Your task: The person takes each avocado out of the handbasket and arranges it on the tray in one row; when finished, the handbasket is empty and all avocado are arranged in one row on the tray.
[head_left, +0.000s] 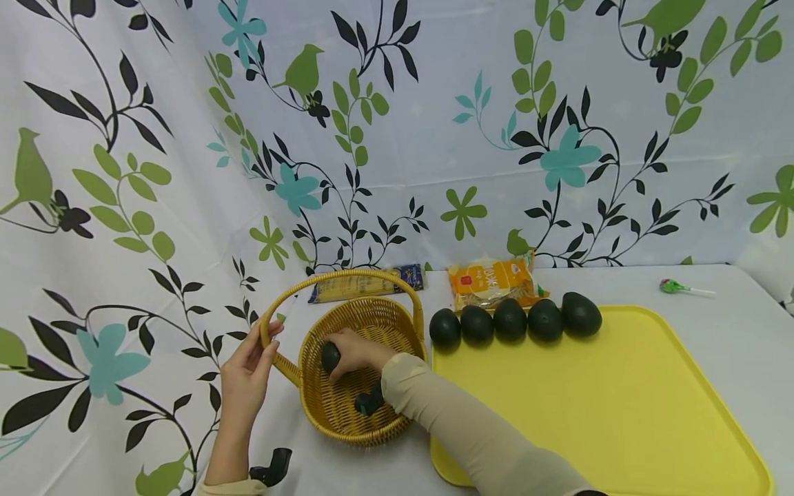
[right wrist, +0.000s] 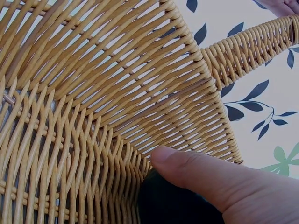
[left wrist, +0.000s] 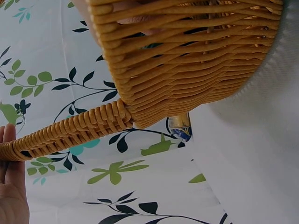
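A round wicker basket (head_left: 347,430) stands left of the yellow tray, its tall handle (head_left: 347,274) arching over it. My left hand (head_left: 248,372) holds the left side of that handle between thumb and fingers. Inside the basket, my right hand (head_left: 356,353) grips a dark avocado (head_left: 330,357) near the left wall. In the right wrist view, the thumb lies over the avocado (right wrist: 173,200) beside the woven wall; the other fingers are hidden. Several avocados (head_left: 510,319) sit in a row along the tray's far edge.
The yellow tray (head_left: 589,413) lies to the right on the white table (head_left: 732,331). Behind it is an orange food packet (head_left: 490,281); a blue and yellow packet (head_left: 329,289) lies behind the basket. A lollipop (head_left: 682,288) rests at the far right. Patterned cloth hangs behind.
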`<move>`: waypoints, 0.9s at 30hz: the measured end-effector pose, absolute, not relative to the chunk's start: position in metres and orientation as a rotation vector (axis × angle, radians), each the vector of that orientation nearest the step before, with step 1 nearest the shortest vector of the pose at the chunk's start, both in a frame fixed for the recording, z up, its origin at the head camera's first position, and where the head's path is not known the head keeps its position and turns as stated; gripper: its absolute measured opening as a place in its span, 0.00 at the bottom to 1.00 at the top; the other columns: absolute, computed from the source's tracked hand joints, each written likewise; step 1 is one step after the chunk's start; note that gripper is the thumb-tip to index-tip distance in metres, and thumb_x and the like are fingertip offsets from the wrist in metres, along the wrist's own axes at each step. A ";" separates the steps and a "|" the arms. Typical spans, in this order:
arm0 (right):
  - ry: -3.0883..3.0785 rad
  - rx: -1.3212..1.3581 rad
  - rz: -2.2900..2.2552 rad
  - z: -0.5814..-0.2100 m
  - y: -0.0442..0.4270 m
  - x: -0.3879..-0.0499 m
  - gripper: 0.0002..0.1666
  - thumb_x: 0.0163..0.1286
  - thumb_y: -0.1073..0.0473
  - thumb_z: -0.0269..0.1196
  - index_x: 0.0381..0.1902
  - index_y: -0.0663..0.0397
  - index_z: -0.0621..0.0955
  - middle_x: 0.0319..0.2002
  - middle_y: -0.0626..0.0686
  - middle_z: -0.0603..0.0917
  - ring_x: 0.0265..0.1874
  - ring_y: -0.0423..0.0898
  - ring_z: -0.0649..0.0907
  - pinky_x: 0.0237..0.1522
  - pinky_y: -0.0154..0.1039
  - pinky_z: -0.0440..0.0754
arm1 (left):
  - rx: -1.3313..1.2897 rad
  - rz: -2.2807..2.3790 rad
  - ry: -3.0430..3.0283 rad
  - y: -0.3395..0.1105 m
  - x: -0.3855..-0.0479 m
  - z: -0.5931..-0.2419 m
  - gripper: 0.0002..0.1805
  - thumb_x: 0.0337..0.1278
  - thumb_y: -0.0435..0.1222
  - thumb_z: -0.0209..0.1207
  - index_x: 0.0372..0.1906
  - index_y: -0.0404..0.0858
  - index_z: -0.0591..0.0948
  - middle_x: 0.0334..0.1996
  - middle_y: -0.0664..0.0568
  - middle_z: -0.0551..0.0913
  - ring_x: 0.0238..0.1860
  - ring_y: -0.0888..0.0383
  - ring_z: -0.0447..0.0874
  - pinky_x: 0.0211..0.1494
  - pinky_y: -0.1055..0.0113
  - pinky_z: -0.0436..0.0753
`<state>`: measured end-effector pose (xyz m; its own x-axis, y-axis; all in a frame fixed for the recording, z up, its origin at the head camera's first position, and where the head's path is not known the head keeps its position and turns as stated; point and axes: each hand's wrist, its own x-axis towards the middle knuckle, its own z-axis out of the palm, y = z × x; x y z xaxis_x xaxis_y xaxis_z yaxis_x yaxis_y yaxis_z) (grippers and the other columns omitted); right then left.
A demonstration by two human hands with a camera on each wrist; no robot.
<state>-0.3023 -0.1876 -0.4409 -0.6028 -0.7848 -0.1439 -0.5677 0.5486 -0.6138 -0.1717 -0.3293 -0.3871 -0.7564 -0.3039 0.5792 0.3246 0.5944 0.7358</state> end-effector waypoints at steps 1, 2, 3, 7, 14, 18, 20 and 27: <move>2.385 -1.104 -0.732 -0.441 -0.188 -0.302 0.48 0.53 0.51 0.72 0.70 0.46 0.63 0.67 0.56 0.64 0.64 0.49 0.69 0.56 0.36 0.78 | -0.018 -1.170 -2.126 -0.330 -0.172 -0.387 0.28 0.59 0.26 0.57 0.65 0.45 0.71 0.50 0.51 0.83 0.51 0.79 0.78 0.54 0.85 0.76; 2.386 -1.105 -0.731 -0.440 -0.188 -0.302 0.48 0.53 0.51 0.72 0.70 0.46 0.63 0.67 0.56 0.64 0.64 0.49 0.69 0.56 0.36 0.78 | -0.020 -1.172 -2.125 -0.330 -0.172 -0.387 0.28 0.59 0.26 0.57 0.65 0.45 0.71 0.50 0.53 0.82 0.51 0.79 0.78 0.54 0.85 0.76; 2.386 -1.106 -0.729 -0.440 -0.188 -0.302 0.48 0.53 0.51 0.72 0.70 0.46 0.63 0.67 0.56 0.64 0.64 0.49 0.69 0.56 0.36 0.78 | -0.019 -1.169 -2.127 -0.330 -0.172 -0.387 0.28 0.59 0.26 0.57 0.65 0.45 0.71 0.50 0.54 0.82 0.51 0.79 0.78 0.54 0.86 0.76; 2.387 -1.104 -0.733 -0.441 -0.188 -0.303 0.48 0.53 0.52 0.72 0.70 0.46 0.64 0.67 0.57 0.64 0.63 0.49 0.69 0.55 0.36 0.78 | -0.007 -1.163 -2.139 -0.330 -0.173 -0.388 0.28 0.59 0.26 0.57 0.65 0.46 0.71 0.51 0.48 0.82 0.51 0.79 0.77 0.53 0.86 0.76; 2.388 -1.112 -0.741 -0.440 -0.187 -0.303 0.48 0.52 0.52 0.73 0.69 0.46 0.65 0.66 0.56 0.66 0.61 0.49 0.70 0.53 0.35 0.79 | -0.006 -1.169 -2.145 -0.329 -0.172 -0.386 0.28 0.60 0.27 0.56 0.66 0.44 0.70 0.52 0.41 0.81 0.51 0.80 0.77 0.54 0.86 0.75; 2.392 -1.121 -0.743 -0.439 -0.187 -0.302 0.47 0.52 0.52 0.73 0.68 0.47 0.66 0.65 0.55 0.67 0.62 0.48 0.70 0.54 0.35 0.78 | -0.016 -1.175 -2.141 -0.330 -0.172 -0.386 0.28 0.60 0.27 0.56 0.66 0.44 0.70 0.52 0.40 0.81 0.51 0.79 0.77 0.54 0.86 0.75; 2.389 -1.121 -0.750 -0.439 -0.187 -0.302 0.46 0.52 0.52 0.73 0.68 0.47 0.66 0.64 0.55 0.67 0.61 0.48 0.70 0.54 0.35 0.79 | -0.017 -1.183 -2.138 -0.330 -0.172 -0.386 0.28 0.60 0.27 0.56 0.66 0.44 0.70 0.52 0.40 0.81 0.51 0.79 0.77 0.54 0.86 0.75; 2.394 -1.134 -0.759 -0.439 -0.185 -0.303 0.46 0.52 0.53 0.73 0.67 0.47 0.67 0.63 0.55 0.69 0.58 0.47 0.71 0.51 0.34 0.78 | -0.018 -1.200 -2.134 -0.330 -0.172 -0.387 0.28 0.60 0.26 0.56 0.66 0.42 0.70 0.53 0.38 0.81 0.51 0.80 0.77 0.54 0.87 0.75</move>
